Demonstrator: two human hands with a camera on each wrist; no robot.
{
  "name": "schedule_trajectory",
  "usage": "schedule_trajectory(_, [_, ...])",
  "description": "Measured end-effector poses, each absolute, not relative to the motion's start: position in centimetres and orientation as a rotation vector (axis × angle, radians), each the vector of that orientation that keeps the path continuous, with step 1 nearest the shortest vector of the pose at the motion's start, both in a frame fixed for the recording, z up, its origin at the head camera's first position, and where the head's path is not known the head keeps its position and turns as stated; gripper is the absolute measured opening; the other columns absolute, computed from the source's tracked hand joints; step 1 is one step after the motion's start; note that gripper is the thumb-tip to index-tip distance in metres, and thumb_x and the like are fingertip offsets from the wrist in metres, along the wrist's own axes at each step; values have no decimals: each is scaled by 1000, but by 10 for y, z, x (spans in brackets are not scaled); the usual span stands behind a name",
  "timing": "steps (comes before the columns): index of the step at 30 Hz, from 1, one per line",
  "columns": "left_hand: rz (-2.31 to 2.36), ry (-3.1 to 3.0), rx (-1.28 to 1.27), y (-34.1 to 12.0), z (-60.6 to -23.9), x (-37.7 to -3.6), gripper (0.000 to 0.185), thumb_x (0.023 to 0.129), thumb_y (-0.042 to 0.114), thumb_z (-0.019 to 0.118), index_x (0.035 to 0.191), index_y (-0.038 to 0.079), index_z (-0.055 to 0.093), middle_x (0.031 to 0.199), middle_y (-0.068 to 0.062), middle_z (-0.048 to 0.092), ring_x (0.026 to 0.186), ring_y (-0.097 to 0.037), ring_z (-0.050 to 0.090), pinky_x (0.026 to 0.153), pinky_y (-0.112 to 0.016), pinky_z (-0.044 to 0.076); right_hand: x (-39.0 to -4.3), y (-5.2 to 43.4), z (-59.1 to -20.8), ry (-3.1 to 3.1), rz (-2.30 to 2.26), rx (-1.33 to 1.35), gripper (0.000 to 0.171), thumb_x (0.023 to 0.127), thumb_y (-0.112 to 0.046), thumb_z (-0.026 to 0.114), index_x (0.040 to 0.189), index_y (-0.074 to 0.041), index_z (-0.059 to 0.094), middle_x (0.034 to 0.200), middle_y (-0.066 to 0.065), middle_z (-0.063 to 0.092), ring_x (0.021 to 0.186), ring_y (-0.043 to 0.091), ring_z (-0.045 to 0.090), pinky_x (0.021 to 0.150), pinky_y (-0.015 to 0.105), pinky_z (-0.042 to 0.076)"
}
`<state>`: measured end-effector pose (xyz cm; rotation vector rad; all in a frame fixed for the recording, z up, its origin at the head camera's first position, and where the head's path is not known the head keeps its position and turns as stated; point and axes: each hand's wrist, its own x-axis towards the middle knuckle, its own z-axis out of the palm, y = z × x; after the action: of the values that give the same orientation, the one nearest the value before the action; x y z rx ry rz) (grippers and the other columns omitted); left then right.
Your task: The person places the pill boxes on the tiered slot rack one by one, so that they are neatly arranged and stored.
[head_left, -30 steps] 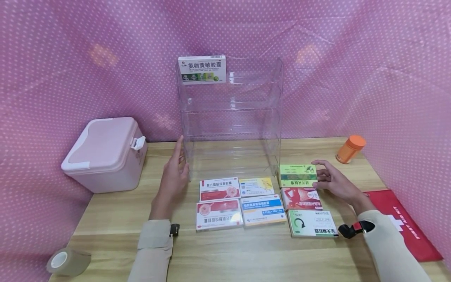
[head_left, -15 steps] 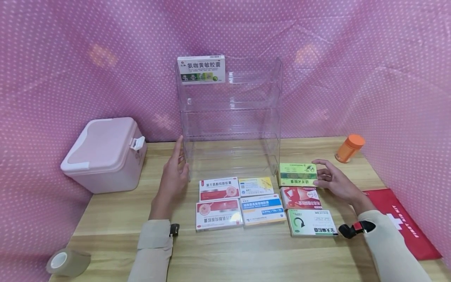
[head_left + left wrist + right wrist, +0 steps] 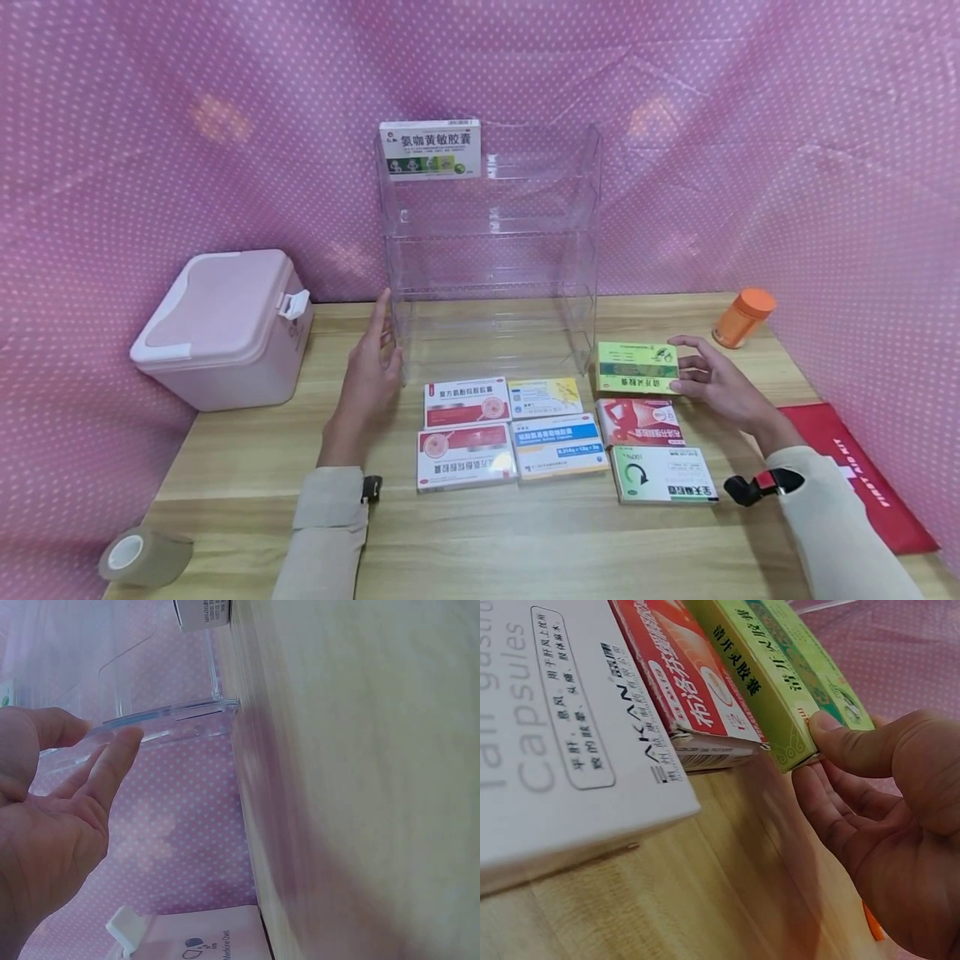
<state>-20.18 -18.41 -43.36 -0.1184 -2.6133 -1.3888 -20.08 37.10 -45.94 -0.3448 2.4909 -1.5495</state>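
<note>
My right hand [image 3: 723, 386] pinches the right end of a green medicine box [image 3: 637, 367], thumb on its face and fingers beneath, as the right wrist view shows. My left hand [image 3: 367, 367] rests against the left side of a clear tiered display rack [image 3: 495, 275], fingers fairly straight. A white medicine box with a green strip [image 3: 431, 150] stands in the rack's top tier, on the left. Just below the green box lie a red medicine box [image 3: 641, 422] and a white one [image 3: 666, 475].
Two red-and-white boxes [image 3: 467, 456], a yellow-and-white box [image 3: 545, 397] and a blue-and-white box [image 3: 560, 447] lie before the rack. A pink medicine chest [image 3: 225, 333] and tape roll [image 3: 146, 558] stand left. An orange bottle [image 3: 742, 318] and red first aid pouch [image 3: 870, 483] are right.
The green medicine box has shifted slightly away from me with my right hand, and a gap shows between it and the red box. My left hand stays on the rack.
</note>
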Motion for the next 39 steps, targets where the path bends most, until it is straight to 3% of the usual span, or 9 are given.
schedule_trajectory(8, [-1401,-2616,-113,-183,-435,-201,105,106,-3,54,163,66,-1,174,-17,36,155,-42,47,124,-56,49,-199,373,-451,2498,-1549,-318,72,101,-6,72,162,-12,33,145,36,55,111,2,68,91,31,68])
schedule_trajectory(14, [-1398,-2607,-129,-182,-436,-201,104,106,-3,53,164,65,0,174,-18,37,154,-44,47,123,-57,50,-199,374,-446,2521,-1551,-321,73,100,-6,73,162,-10,34,143,32,56,111,3,68,90,25,66])
schedule_trajectory(23, [-1388,-2603,-147,-181,-436,-203,103,105,-5,53,168,59,2,173,-20,38,153,-44,48,122,-56,51,-202,377,-435,2552,-1562,-351,70,101,-4,72,160,-10,35,131,8,64,109,2,69,90,20,65])
schedule_trajectory(31, [-1388,-2626,-114,-183,-433,-199,100,108,0,52,166,62,-1,174,-18,37,154,-44,47,122,-58,50,-206,378,-425,2587,-1538,-342,72,102,-7,71,162,-8,32,136,20,59,110,1,67,92,19,64])
schedule_trajectory(39, [-1387,-2623,-118,-183,-433,-201,102,106,-3,53,167,61,0,174,-19,36,154,-44,47,122,-58,51,-210,379,-414,2607,-1594,-362,69,102,-5,71,161,-11,35,124,-9,66,107,0,69,89,17,64])
